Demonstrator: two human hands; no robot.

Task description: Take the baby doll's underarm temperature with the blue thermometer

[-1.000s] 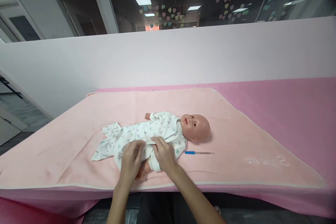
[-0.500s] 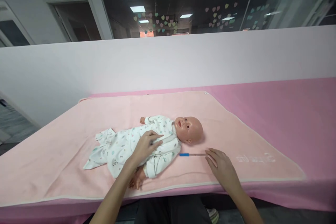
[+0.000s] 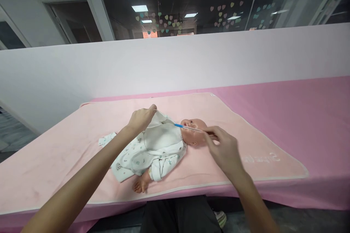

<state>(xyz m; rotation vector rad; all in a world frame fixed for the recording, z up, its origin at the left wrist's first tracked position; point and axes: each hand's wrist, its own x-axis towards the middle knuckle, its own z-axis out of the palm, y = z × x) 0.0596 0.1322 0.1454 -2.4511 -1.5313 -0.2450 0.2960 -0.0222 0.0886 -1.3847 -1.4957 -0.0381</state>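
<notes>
A baby doll [image 3: 191, 131] in a white printed romper [image 3: 153, 149] lies on its back on a pale pink blanket [image 3: 68, 153], head to the right. My left hand [image 3: 142, 118] pinches the far flap of the romper and holds it lifted open over the doll's chest. My right hand [image 3: 222, 149] grips a thin thermometer with a blue tip [image 3: 186, 127], held level above the doll's neck, its blue end pointing left toward the opened garment. The doll's bare foot [image 3: 139, 185] sticks out near the front edge.
The blanket covers a long table with a darker pink cloth [image 3: 300, 109]. A low white partition wall [image 3: 191, 62] runs behind it, with dark glass above. The table's front edge is close to my body, and a shoe shows on the floor below.
My right hand picked the thermometer up off the blanket and carried it over the doll's neck. My left hand moved from the doll's chest to the far romper flap and lifted it open.
</notes>
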